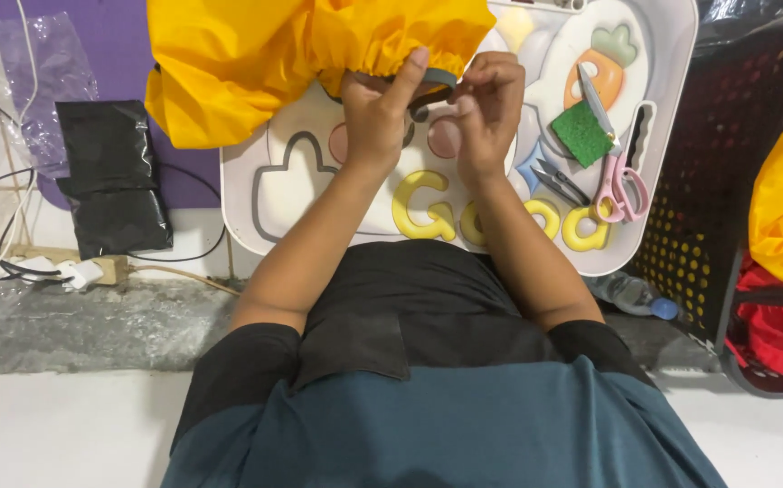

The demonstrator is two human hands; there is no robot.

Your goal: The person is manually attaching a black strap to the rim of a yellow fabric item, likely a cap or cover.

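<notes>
A bright yellow fabric cover point(265, 50) with a gathered elastic edge hangs over the far part of a white tray-like tabletop point(247, 208). My left hand point(375, 113) pinches the gathered hem, thumb up along a dark band at its edge. My right hand point(489, 99) grips the same hem just to the right, fingers curled shut on the fabric. Both hands meet over the middle of the tray.
Pink-handled scissors point(616, 172), small thread snips point(556, 183) and a green sponge piece point(581, 134) lie on the tray's right side. A black perforated basket point(726, 181) with yellow and red fabric stands right. A black bag point(111, 176), cables and a power strip lie left.
</notes>
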